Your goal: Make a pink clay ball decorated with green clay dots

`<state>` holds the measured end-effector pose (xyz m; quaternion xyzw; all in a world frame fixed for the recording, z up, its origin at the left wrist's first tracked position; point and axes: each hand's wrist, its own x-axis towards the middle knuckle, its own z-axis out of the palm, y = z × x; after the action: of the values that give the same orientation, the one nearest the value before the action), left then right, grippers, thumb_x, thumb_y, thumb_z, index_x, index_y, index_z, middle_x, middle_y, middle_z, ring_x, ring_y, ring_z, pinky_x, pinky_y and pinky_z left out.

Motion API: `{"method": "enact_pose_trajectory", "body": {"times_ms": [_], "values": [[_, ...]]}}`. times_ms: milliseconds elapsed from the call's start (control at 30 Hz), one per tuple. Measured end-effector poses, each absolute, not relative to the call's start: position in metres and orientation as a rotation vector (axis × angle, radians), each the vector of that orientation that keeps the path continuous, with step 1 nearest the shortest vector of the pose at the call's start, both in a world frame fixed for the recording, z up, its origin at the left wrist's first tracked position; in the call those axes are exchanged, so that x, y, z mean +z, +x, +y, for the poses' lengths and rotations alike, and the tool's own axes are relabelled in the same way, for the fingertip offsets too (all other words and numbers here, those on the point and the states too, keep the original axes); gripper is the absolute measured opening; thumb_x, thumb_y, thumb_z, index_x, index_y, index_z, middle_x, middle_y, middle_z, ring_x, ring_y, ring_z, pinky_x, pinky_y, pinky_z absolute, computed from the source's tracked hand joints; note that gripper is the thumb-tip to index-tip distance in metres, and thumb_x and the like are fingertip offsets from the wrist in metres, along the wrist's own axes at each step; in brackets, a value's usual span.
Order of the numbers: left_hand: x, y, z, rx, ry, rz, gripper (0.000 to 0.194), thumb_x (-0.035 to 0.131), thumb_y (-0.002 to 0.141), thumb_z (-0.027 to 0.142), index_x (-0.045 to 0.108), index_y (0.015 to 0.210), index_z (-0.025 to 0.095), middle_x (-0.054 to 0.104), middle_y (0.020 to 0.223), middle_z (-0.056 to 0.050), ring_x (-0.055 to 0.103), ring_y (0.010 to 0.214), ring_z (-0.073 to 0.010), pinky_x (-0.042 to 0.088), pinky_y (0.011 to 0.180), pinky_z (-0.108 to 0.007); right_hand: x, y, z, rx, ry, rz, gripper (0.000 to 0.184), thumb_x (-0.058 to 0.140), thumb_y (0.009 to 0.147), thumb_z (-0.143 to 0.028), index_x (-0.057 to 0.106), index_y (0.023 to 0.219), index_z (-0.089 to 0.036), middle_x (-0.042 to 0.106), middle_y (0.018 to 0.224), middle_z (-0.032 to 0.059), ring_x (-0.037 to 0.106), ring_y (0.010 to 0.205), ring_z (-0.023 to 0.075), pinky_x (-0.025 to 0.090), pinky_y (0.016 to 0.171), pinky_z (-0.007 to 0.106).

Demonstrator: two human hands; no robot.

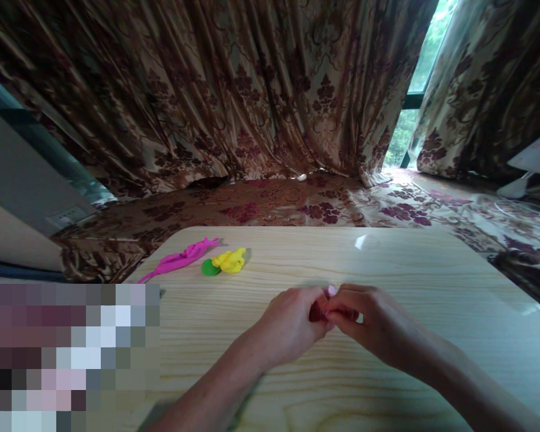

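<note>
Over the middle of the table, my left hand [294, 321] and my right hand [364, 315] meet with fingers curled. Between their fingertips is a small pale pink piece [332, 291], mostly hidden, so its kind does not show. The left fingers are wrapped round it from one side, and the right thumb and forefinger pinch at it from the other. Farther off to the left lies a long, twisted magenta lump [180, 259] that looks like modelling clay. Beside it, a crumpled yellow lump [231, 261] touches a smooth, round green lump [210, 267].
The light wood-grain table [270, 246] has rounded far corners. Behind it stretches a ledge covered in floral cloth [261, 201], below patterned curtains [234, 90]. A white lamp [537, 153] stands at the far right. Blurred blocks cover the lower left.
</note>
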<state>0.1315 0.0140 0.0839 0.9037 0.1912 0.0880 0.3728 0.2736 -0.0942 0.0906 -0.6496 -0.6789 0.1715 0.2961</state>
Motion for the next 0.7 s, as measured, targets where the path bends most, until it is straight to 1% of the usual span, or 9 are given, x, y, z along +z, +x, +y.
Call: {"method": "enact_pose_trajectory", "body": {"times_ms": [167,267,333,433,500,600,700], "values": [[0.084,0.131,0.013,0.219,2.323,0.491,0.006,0.056,0.075,0.024,0.056,0.081,0.022,0.059,0.075,0.002,0.050,0.068,-0.0131,0.033,0.058,-0.022,0.083,0.271,-0.091,0.458,-1.685,-1.811,0.013,0.054,0.083,-0.008,0.059,0.074,-0.017,0.057,0.072,-0.0018,0.052,0.066,0.0103,0.036,0.061,0.022],[0.085,0.131,0.012,0.225,2.321,0.494,0.009,0.057,0.074,0.023,0.057,0.083,0.021,0.060,0.079,0.001,0.051,0.070,-0.0135,0.034,0.059,-0.022,0.081,0.272,-0.090,0.447,-1.652,-1.815,0.013,0.054,0.083,-0.009,0.059,0.073,-0.016,0.059,0.074,-0.0010,0.053,0.069,0.0114,0.038,0.063,0.022],[0.086,0.130,0.012,0.223,2.318,0.512,0.011,0.056,0.075,0.025,0.057,0.085,0.020,0.060,0.079,0.000,0.051,0.070,-0.0137,0.034,0.059,-0.023,0.084,0.276,-0.092,0.500,-1.627,-1.814,0.016,0.050,0.087,-0.012,0.060,0.076,-0.017,0.061,0.074,-0.0008,0.055,0.069,0.0115,0.039,0.063,0.022],[0.088,0.128,0.013,0.195,2.304,0.483,0.011,0.054,0.077,0.024,0.058,0.087,0.021,0.059,0.077,0.001,0.050,0.067,-0.0127,0.034,0.059,-0.023,0.092,0.285,-0.096,0.566,-1.663,-1.730,0.019,0.043,0.092,-0.019,0.061,0.087,-0.019,0.064,0.078,-0.0003,0.056,0.068,0.0119,0.040,0.060,0.022],[0.090,0.127,0.013,0.182,2.292,0.445,0.011,0.052,0.077,0.021,0.058,0.086,0.021,0.059,0.076,0.002,0.049,0.066,-0.0117,0.033,0.059,-0.022,0.096,0.289,-0.099,0.542,-1.722,-1.691,0.016,0.046,0.091,-0.022,0.062,0.091,-0.020,0.065,0.081,0.0004,0.057,0.067,0.0123,0.040,0.058,0.023],[0.089,0.127,0.013,0.190,2.305,0.427,0.009,0.051,0.078,0.020,0.059,0.081,0.021,0.057,0.073,0.002,0.048,0.066,-0.0115,0.031,0.059,-0.022,0.096,0.289,-0.101,0.542,-1.762,-1.770,0.012,0.052,0.087,-0.024,0.064,0.084,-0.020,0.063,0.077,-0.0001,0.055,0.064,0.0116,0.039,0.056,0.023],[0.088,0.128,0.013,0.176,2.329,0.464,0.008,0.052,0.078,0.026,0.059,0.077,0.020,0.056,0.069,0.003,0.046,0.062,-0.0112,0.028,0.055,-0.022,0.094,0.283,-0.102,0.518,-1.811,-1.812,0.008,0.056,0.083,-0.022,0.062,0.080,-0.019,0.060,0.074,-0.0006,0.052,0.062,0.0114,0.037,0.055,0.023]]}}
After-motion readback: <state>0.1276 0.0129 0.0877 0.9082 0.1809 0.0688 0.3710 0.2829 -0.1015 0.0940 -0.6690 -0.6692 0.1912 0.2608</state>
